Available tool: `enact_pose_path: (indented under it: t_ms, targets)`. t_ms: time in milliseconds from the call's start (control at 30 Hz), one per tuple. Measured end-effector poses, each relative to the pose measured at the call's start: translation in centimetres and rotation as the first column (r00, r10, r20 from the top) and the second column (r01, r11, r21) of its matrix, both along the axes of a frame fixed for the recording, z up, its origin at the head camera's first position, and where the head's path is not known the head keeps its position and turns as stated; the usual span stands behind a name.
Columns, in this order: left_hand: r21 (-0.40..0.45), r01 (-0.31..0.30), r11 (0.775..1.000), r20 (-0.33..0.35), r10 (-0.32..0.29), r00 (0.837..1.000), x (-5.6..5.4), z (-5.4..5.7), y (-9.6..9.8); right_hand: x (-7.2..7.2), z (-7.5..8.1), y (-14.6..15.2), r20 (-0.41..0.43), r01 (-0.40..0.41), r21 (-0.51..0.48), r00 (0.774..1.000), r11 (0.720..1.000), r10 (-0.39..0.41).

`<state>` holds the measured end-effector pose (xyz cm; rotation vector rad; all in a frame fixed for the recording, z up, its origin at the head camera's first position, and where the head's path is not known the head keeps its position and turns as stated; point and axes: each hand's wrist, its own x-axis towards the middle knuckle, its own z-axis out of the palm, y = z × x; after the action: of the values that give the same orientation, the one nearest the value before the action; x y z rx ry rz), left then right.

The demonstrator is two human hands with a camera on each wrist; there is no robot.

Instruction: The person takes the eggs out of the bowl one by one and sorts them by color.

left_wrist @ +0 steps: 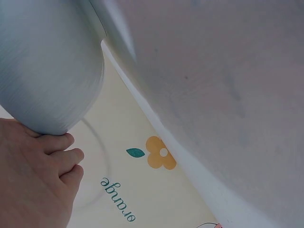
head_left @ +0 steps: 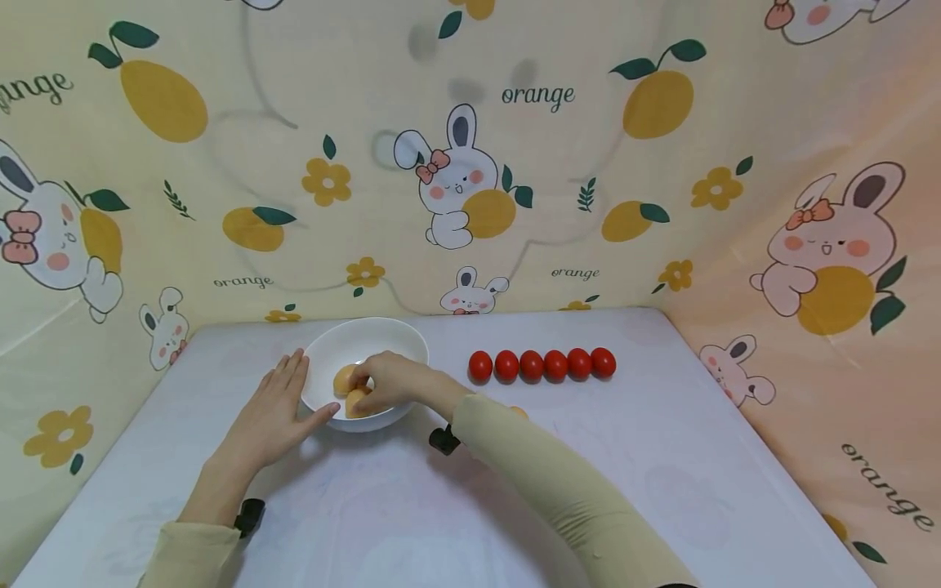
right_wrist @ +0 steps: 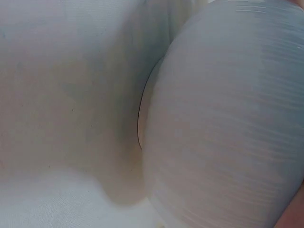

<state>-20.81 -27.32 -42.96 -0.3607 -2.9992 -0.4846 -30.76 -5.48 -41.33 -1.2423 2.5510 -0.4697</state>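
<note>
A white bowl (head_left: 400,335) stands at the back left of the table, with two pale orange, egg-like round things inside. My left hand (head_left: 268,416) rests against the bowl's left side, fingers extended along the wall and thumb at the near rim. In the left wrist view, fingertips of the left hand (left_wrist: 35,175) touch the bowl's outside (left_wrist: 52,66). My right hand (head_left: 393,380) reaches over the right rim, its curled fingers and thumb on the nearer orange round thing (head_left: 356,403). The other orange round thing (head_left: 343,380) lies beside it, touching the fingers.
Several glossy red, egg-shaped things (head_left: 531,366) form a row to the right of the bowl. Part of another orange round thing (head_left: 519,412) shows behind the right sleeve (head_left: 544,465). Printed cloth (head_left: 470,269) hangs behind the white-covered table (head_left: 412,506).
</note>
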Motion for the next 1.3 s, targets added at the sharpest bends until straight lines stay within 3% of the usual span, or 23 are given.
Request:
enact_pose_path:
  t_ms: [200,700,1300]
  targets:
    - [0.006,0.0,1.0,0.0,0.0,1.0,-0.03,-0.08,-0.1,0.09,0.14,0.02,0.028,0.013,0.011,1.0,1.0,-0.013]
    - [-0.003,0.001,1.0,-0.008,-0.001,1.0,-0.09,-0.12,-0.09,0.1,0.15,0.07,-0.018,-0.004,-0.001,1.0,1.0,0.004]
    - [-0.002,0.011,1.0,-0.022,-0.011,1.0,-0.01,-0.11,-0.1,0.46,0.75,0.75,-0.079,0.004,-0.109,0.997,0.994,-0.012]
